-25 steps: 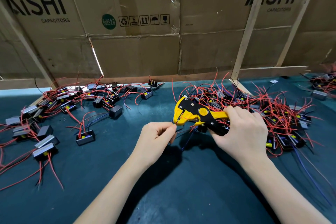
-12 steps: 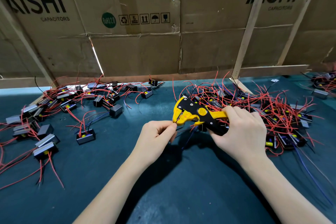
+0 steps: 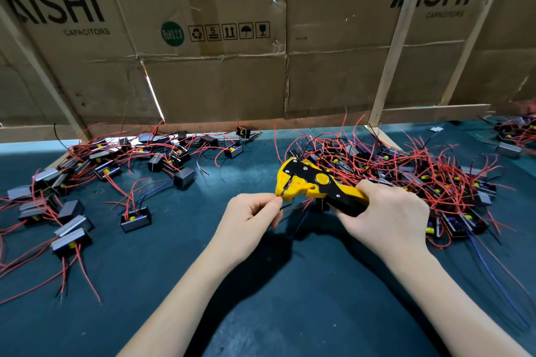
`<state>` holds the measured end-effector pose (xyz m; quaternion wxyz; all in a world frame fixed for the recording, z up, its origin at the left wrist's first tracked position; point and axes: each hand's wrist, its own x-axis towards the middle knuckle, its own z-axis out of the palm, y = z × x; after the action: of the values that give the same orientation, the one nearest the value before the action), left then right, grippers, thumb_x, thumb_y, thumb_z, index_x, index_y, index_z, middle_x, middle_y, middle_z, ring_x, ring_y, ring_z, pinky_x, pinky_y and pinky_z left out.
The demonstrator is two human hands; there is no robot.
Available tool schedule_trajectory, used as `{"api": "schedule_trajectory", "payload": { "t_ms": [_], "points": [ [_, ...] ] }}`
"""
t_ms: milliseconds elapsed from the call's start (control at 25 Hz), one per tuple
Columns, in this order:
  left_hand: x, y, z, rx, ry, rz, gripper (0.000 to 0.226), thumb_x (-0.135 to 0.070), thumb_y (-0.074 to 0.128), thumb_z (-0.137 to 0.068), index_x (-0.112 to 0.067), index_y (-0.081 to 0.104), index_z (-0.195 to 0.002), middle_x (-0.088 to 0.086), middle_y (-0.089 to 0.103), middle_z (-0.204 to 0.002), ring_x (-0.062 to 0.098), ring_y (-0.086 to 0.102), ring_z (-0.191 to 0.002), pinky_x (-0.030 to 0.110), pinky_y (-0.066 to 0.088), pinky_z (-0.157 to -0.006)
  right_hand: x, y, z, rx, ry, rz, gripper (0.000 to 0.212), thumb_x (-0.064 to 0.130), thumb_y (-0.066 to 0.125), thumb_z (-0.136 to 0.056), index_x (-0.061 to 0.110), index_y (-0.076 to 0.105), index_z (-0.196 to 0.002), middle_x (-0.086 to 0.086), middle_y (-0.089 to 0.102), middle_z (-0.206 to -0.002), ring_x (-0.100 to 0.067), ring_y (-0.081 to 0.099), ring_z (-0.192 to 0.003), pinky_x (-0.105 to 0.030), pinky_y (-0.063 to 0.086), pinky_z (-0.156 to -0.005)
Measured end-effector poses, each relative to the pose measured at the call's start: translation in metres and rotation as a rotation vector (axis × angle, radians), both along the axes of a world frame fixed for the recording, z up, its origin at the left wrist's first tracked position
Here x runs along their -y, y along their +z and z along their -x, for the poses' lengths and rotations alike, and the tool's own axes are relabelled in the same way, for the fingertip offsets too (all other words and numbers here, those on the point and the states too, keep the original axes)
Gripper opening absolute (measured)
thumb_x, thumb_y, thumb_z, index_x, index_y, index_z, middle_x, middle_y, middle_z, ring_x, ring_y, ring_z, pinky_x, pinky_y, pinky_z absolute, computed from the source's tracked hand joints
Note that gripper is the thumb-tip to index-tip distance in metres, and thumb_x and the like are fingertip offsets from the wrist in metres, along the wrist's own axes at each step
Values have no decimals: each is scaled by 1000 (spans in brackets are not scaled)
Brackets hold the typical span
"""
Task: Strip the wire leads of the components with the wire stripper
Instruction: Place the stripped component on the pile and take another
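Head view. The right hand is wrapped around the handles of the yellow-and-black wire stripper, held just above the desk with its head pointing left. The left hand is curled, thumb and forefinger pinching a thin wire lead right at the stripper's mouth; the lead's end sits in the head. Whether the tool's mouth is fully closed on it cannot be told. A dense heap of components with red leads lies just behind and right of the right hand. A looser spread of components lies on the desk's left side, well apart from the hands. One black component sits alone, left of the left hand. Cardboard sheets printed "AiSHi" stand along the desk's far edge.
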<state>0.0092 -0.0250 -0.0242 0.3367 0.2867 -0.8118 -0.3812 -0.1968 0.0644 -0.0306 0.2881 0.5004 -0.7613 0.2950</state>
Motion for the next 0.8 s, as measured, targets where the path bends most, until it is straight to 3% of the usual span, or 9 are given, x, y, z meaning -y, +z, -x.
{"api": "schedule_trajectory", "payload": {
  "t_ms": [160, 240, 360, 520, 680, 800],
  "points": [
    [2, -1, 0, 18, 18, -19, 46, -23, 46, -101, -18, 48, -55, -10, 36, -47, 5, 29, -48, 17, 25, -50, 4, -7, 11, 32, -81, -46, 55, 59, 78, -66, 10, 64, -84, -7, 63, -75, -34, 62, -73, -36, 40, -63],
    [5, -2, 0, -26, 58, -129, 46, -20, 44, -102, -15, 50, -57, -10, 33, -48, 6, 28, -48, 18, 24, -48, 4, -8, 17, 36, -119, -64, 61, 54, 82, -63, 6, 64, -95, -11, 63, -85, -36, 60, -83, -42, 42, -71],
    [11, -3, 0, -152, 43, -321, 38, -17, 46, -100, -5, 52, -64, -6, 27, -55, 11, 23, -52, 24, 18, -50, 5, -12, 20, 39, -130, -64, 63, 53, 84, -61, 6, 64, -98, -11, 63, -88, -36, 58, -86, -42, 41, -73],
    [13, -7, -3, -147, 41, -254, 34, -21, 55, -99, -11, 57, -66, -12, 33, -51, 8, 27, -49, 16, 24, -47, 6, -14, 13, 31, -95, -51, 64, 55, 82, -63, 7, 64, -101, -9, 62, -89, -35, 57, -87, -42, 39, -74],
    [12, -8, -1, -120, 78, -202, 32, -38, 57, -89, -15, 59, -66, -10, 33, -52, 11, 27, -51, 20, 23, -49, 5, -14, 7, 32, -73, -58, 62, 60, 71, -66, 8, 63, -99, -7, 61, -87, -33, 57, -87, -41, 38, -75],
    [10, -7, -2, -103, 97, -187, 33, -40, 56, -87, -16, 60, -65, -9, 32, -51, 12, 26, -52, 23, 23, -50, 5, -13, 7, 47, -61, -59, 60, 59, 77, -66, 9, 63, -98, -5, 61, -86, -32, 57, -87, -40, 37, -75]
  ]
}}
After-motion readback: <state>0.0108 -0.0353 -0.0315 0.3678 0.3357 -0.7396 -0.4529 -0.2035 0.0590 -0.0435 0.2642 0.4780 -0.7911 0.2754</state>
